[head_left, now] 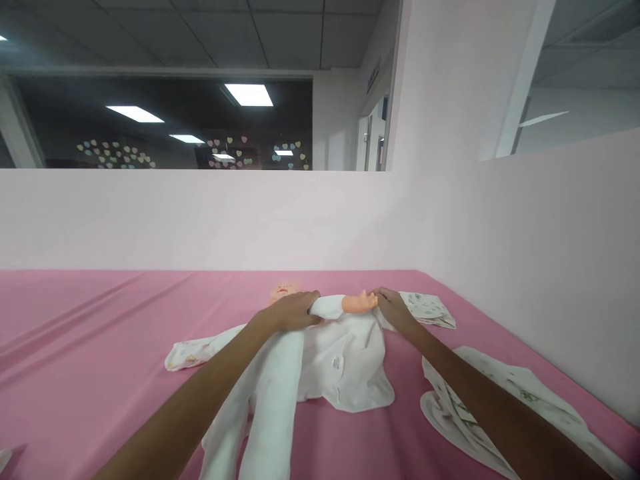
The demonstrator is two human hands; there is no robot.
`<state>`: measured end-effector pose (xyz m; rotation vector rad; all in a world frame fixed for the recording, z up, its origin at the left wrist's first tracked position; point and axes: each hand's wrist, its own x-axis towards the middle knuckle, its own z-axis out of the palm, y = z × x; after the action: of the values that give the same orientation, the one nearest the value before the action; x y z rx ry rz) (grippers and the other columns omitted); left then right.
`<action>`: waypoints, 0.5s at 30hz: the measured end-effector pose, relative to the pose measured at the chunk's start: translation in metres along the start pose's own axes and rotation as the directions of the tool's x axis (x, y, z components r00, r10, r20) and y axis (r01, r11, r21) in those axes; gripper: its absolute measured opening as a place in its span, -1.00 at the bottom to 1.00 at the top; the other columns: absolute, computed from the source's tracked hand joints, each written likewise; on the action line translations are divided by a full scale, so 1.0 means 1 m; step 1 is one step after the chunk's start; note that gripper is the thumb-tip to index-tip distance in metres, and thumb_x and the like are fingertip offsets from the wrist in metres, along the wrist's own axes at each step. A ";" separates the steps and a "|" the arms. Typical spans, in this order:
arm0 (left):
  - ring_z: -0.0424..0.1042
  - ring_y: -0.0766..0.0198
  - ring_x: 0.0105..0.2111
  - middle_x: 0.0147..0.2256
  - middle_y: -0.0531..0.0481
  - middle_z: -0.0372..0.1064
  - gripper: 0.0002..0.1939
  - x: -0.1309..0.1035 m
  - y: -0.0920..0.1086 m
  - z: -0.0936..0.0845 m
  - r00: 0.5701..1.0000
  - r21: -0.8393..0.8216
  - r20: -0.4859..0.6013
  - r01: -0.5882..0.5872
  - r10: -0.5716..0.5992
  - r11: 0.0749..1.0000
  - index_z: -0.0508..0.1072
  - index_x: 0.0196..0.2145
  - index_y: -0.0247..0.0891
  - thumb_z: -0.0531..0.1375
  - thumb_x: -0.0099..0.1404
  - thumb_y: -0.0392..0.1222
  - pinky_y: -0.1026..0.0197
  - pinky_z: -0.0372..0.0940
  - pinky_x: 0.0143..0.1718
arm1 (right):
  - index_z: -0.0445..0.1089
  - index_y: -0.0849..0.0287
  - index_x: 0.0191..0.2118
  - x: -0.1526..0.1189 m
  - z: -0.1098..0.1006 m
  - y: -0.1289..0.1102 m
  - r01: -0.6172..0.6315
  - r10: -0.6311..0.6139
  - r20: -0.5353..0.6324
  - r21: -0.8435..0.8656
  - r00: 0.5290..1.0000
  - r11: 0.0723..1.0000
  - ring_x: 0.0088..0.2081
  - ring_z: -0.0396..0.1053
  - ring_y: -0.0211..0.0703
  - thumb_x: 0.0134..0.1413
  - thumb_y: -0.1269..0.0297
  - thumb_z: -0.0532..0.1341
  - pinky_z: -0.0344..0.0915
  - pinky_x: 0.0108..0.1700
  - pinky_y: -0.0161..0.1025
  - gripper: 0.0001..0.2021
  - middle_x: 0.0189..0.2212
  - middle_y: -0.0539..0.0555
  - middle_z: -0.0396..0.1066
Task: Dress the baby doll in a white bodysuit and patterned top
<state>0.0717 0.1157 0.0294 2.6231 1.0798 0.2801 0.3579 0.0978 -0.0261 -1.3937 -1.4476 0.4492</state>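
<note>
A baby doll (359, 304) in white clothing lies on its back, its head at the far side and its white-covered legs toward me. Under and beside it is a spread white baby shirt (345, 367), one printed sleeve stretching out to the left. My left hand (296, 311) is closed over the doll's upper body at the shoulder, the thumb against its white-sleeved upper arm. That arm points right. At the doll's fingertips, my right hand (391, 307) is pinched on the shirt's right-side cloth; its fingertips are partly hidden.
A folded printed cloth (429, 309) lies beyond my right hand. Printed white baby clothes (525, 393) lie under my right forearm. A pink sheet (100, 333) covers the surface, bounded by a white wall (200, 220) behind and on the right. Something white (4, 459) shows at the left edge.
</note>
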 end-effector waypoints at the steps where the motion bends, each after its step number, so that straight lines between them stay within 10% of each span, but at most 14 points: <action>1: 0.44 0.07 -0.22 -0.16 0.00 0.46 -0.72 0.000 0.001 0.001 1.000 0.001 0.006 -0.001 0.001 1.000 0.33 -0.14 -0.12 0.14 0.21 0.00 0.16 0.20 -0.32 | 0.44 0.18 -0.34 0.003 -0.001 0.001 0.018 -0.018 0.020 -0.028 1.000 0.999 -0.25 0.41 -0.04 -0.02 0.24 0.07 0.31 -0.20 -0.18 -0.77 -0.36 0.11 0.48; 15: 0.45 0.04 -0.22 -0.18 -0.05 0.47 -0.74 0.017 0.009 0.030 0.999 0.150 0.028 -0.029 0.025 0.988 0.29 -0.22 -0.17 0.15 0.16 -0.03 0.14 0.19 -0.32 | 0.51 0.10 -0.23 -0.042 0.086 0.016 0.152 -0.130 0.351 -0.036 0.927 0.988 0.02 0.34 0.17 -0.10 0.33 0.37 0.17 0.14 0.02 -0.77 -0.14 0.08 0.50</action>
<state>0.0974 0.1162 0.0057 2.7671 1.0970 0.1756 0.2859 0.0962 -0.0907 -1.2908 -1.8505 0.5836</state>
